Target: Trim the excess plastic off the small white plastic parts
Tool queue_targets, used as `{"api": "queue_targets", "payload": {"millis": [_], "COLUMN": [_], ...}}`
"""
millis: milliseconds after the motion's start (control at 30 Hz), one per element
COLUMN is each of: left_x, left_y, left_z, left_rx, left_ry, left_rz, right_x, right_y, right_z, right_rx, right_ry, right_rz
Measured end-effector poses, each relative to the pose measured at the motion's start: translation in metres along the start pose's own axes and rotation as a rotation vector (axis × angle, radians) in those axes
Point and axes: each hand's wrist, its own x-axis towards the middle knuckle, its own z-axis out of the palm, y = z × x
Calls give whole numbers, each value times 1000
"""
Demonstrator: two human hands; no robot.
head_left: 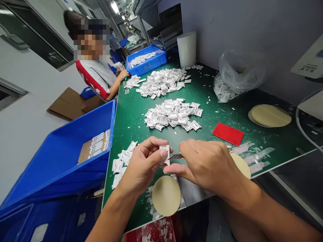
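Between the thumb and fingers of my left hand (147, 163) is a small white plastic part (164, 151), held up over the table. My right hand (205, 164) is closed around a craft knife, and the knife's blade (175, 156) meets the right edge of the part. Most of the knife's handle is hidden in my fist. Below my hands lies a round tan disc (166, 196). Another tan disc (241, 164) shows partly behind my right wrist. Several white parts (123, 159) lie loose left of my left hand.
Two heaps of white parts (173, 114) spread over the green table (214, 116). A red block (228, 133), a clear bag (239, 72) of parts and stacked discs (271, 115) sit right. Blue bins (75, 134) stand left; a co-worker (98, 77) is at the far left edge.
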Motion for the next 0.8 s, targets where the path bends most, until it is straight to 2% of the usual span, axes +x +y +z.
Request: {"api": "queue_targets", "payload": {"millis": [233,600,800], "left_x": [0,1,-1], "left_y": [1,3,4], "left_z": [0,3,2], "left_rx": [3,-12,-1], "left_ry": [-2,11,23], "left_rz": [-33,-41,-41], "right_x": [2,3,0], "right_y": [-1,-2,0], "right_z": [1,2,2], "right_rx": [-46,-88,-107], "right_ry": [7,70,55], "right_rz": [48,33,29]}}
